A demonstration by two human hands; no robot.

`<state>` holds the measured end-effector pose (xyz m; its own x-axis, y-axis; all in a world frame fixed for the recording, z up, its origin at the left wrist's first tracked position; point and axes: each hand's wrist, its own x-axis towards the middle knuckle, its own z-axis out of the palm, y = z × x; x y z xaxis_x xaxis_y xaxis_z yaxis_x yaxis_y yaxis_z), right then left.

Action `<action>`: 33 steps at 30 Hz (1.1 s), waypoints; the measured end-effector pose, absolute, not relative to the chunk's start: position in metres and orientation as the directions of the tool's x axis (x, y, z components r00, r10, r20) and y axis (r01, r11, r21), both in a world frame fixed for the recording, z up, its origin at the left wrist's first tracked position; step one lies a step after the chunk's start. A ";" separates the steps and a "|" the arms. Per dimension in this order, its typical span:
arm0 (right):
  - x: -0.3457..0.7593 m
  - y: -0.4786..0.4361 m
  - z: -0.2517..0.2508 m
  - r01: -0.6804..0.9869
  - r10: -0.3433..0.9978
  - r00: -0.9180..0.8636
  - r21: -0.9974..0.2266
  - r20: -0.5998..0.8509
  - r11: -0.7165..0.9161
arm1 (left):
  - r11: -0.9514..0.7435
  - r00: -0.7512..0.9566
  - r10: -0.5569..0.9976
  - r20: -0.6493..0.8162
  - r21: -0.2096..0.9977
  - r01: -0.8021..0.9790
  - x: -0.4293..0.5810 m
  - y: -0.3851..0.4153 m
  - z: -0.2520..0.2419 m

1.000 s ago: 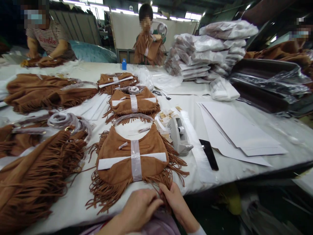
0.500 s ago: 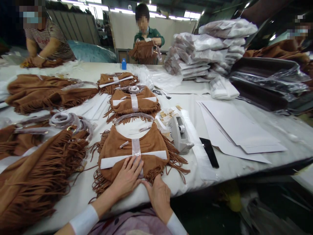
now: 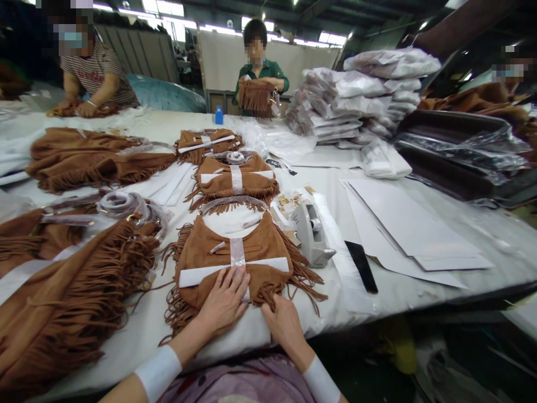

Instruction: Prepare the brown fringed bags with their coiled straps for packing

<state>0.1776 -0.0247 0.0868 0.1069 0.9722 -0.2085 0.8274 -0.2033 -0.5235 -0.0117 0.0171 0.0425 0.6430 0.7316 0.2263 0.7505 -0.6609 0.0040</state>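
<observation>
A brown suede handbag [image 3: 197,249] with long fringe lies flat before me, its wrapped handle pointing away. A white paper roll [image 3: 266,265] crosses its front, and a translucent strip [image 3: 237,246] runs down the middle. My left hand [image 3: 224,302] rests flat on the lower part of the bag, fingers stretched over the strip's lower end. At the bottom right edge, my right hand [image 3: 285,322] has its fingers closed on the bag's fringe [image 3: 271,288]; its fingertips are partly hidden under the strands.
A grey tape dispenser [image 3: 310,238] stands right of the bag, near a black flat piece [image 3: 361,266] and white sheets [image 3: 419,224]. More fringed bags [image 3: 84,280] lie left and beyond. Wrapped bundles [image 3: 335,101] are piled behind. Two co-workers handle brown pieces across the table.
My right hand has shifted slightly right, away from my left hand, and now closes on the fringe. My left hand stays on the bag. The whole view has shifted a little.
</observation>
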 end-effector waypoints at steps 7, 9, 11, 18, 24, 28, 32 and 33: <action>0.232 -0.039 0.107 0.602 0.925 -0.155 -0.775 -0.347 -0.190 | -0.658 0.639 0.740 0.211 0.033 0.752 -0.012 0.017 0.042; 0.244 -0.050 0.107 0.508 0.915 -0.098 -0.811 -0.390 -0.291 | -0.650 0.629 0.752 0.197 0.057 0.758 -0.008 0.017 0.046; 0.249 -0.056 0.106 0.411 0.900 -0.026 -0.825 -0.435 -0.387 | -0.627 0.609 0.775 0.169 0.084 0.774 -0.002 0.016 0.053; 0.231 -0.033 0.121 0.306 0.897 -0.054 -0.862 -0.439 -0.404 | -0.648 0.627 0.751 0.207 0.048 0.760 0.022 0.019 0.065; 0.229 -0.017 0.137 0.345 0.927 -0.048 -0.877 -0.372 -0.334 | -0.620 0.605 0.747 0.276 -0.041 0.784 0.040 0.023 0.060; 0.230 -0.019 0.137 0.346 0.941 -0.057 -0.891 -0.334 -0.295 | -0.570 0.540 0.796 0.272 0.036 0.821 0.056 0.024 0.065; 0.233 -0.023 0.137 0.385 0.941 -0.048 -0.876 -0.334 -0.291 | -0.588 0.541 0.783 0.305 0.080 0.805 0.068 0.024 0.066; 0.235 -0.026 0.137 0.413 0.943 -0.043 -0.866 -0.329 -0.283 | -0.616 0.567 0.761 0.314 0.078 0.784 0.070 0.023 0.064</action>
